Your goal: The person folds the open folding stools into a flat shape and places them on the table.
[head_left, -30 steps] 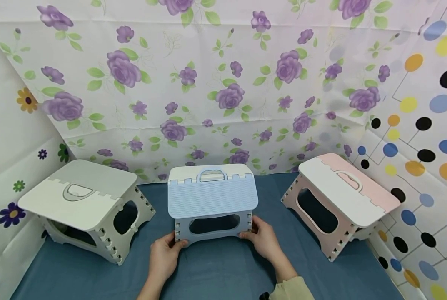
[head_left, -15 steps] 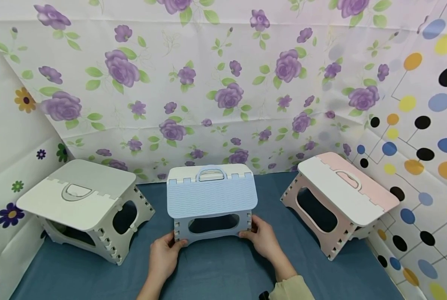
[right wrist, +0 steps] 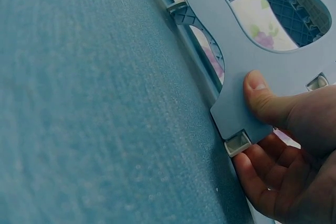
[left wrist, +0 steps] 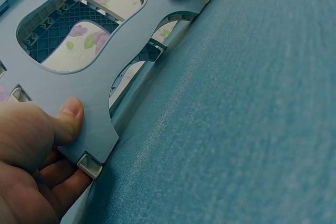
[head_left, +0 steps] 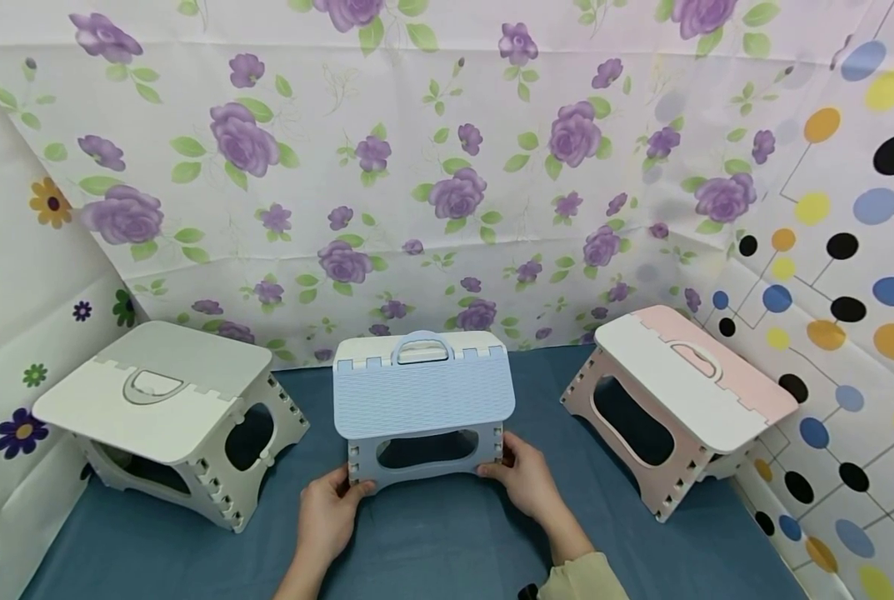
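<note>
A blue-and-white folding step stool [head_left: 426,392] stands unfolded in the middle of the head view, its handle at the top centre. My left hand [head_left: 328,510] grips its lower left front leg. In the left wrist view the thumb [left wrist: 71,119] lies on the blue front panel, with the fingers curled behind the leg's edge. On the opposite side my right hand [head_left: 525,479] holds the lower right front leg the same way. Its thumb [right wrist: 258,95] presses the panel's face in the right wrist view, while the fingers wrap round behind the corner.
A grey-and-white folding stool [head_left: 154,392] stands unfolded at the left, and a pink-and-white one [head_left: 694,375] at the right. All rest on a blue cloth [head_left: 432,542]. Behind hangs a purple-flowered curtain [head_left: 402,200]; a dotted sheet [head_left: 836,333] closes the right side.
</note>
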Demonstrator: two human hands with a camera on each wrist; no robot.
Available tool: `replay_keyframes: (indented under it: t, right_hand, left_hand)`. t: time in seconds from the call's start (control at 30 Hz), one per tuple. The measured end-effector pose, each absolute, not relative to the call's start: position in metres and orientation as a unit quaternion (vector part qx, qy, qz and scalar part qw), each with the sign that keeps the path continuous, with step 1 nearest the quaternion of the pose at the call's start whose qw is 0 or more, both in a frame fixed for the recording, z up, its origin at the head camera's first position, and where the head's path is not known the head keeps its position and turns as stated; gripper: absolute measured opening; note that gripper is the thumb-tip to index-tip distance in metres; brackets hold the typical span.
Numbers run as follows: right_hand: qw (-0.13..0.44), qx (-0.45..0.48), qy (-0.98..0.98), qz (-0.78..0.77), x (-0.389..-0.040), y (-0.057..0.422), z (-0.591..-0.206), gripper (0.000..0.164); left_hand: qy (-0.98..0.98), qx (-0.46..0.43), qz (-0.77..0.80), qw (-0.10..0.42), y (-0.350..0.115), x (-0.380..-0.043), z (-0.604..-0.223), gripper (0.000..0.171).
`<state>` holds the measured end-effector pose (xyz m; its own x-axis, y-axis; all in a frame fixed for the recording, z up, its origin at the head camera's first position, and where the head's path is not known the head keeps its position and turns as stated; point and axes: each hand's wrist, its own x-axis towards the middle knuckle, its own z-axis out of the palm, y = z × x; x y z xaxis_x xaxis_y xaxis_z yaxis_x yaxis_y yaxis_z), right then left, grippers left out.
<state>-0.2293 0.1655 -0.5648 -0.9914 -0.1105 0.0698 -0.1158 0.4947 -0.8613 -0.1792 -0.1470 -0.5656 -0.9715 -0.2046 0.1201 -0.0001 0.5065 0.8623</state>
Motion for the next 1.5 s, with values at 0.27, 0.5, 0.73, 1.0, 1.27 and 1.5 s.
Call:
replay_keyframes:
  t: [0.27, 0.5, 0.73, 1.0, 1.27, 1.5]
  right_hand:
    - [-0.004, 0.065, -0.864, 0.500, -0.2284, 0.1649, -0.5652, 0.033]
    - [-0.007, 0.064, -0.864, 0.499, -0.2278, 0.1658, -0.5649, 0.031]
    - [-0.011, 0.064, -0.860, 0.507, -0.2264, 0.1666, -0.5661, 0.031]
    - [-0.010, 0.070, -0.857, 0.510, -0.2260, 0.1664, -0.5661, 0.031]
    - [-0.015, 0.068, -0.858, 0.509, -0.2263, 0.1656, -0.5648, 0.031]
    - [-0.004, 0.081, -0.864, 0.497, -0.2262, 0.1643, -0.5627, 0.037]
  left_hand:
    - [-0.861, 0.058, -0.495, 0.105, -0.1472, -0.1782, -0.5667, 0.024]
    - [-0.859, 0.057, -0.498, 0.102, -0.1474, -0.1782, -0.5671, 0.023]
    - [-0.861, 0.056, -0.496, 0.098, -0.1471, -0.1784, -0.5676, 0.023]
    - [-0.859, 0.058, -0.500, 0.096, -0.1461, -0.1782, -0.5682, 0.024]
    - [-0.857, 0.059, -0.503, 0.093, -0.1461, -0.1779, -0.5673, 0.022]
    - [-0.865, 0.052, -0.488, 0.108, -0.1467, -0.1788, -0.5668, 0.014]
